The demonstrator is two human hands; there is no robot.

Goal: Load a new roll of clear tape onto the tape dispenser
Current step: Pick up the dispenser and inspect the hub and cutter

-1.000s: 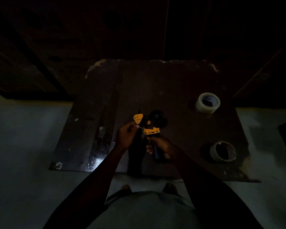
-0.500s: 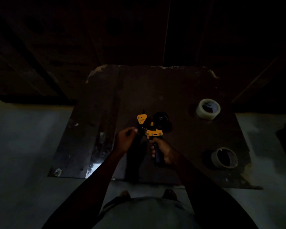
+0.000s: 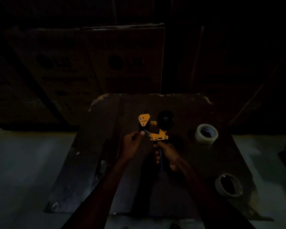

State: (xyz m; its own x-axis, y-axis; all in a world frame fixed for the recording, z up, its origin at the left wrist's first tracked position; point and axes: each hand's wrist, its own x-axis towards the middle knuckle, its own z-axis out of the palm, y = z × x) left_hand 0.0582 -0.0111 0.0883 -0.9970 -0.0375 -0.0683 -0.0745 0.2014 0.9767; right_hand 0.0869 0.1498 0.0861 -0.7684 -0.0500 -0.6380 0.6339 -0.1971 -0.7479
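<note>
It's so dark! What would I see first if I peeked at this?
The bright orange tape dispenser in the middle pops out first, with its black wheel bare. The right hand grips its handle, and the left hand pinches near its front. Two tape rolls lie to the right on the dark board: a clear roll farther away and an emptier-looking roll nearer.

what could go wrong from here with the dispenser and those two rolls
The left hand pinches right beside the front end of the tape dispenser, where a cutting blade may nick a fingertip. In this dim light, the thinner roll could be grabbed instead of the fuller clear tape roll.
</note>
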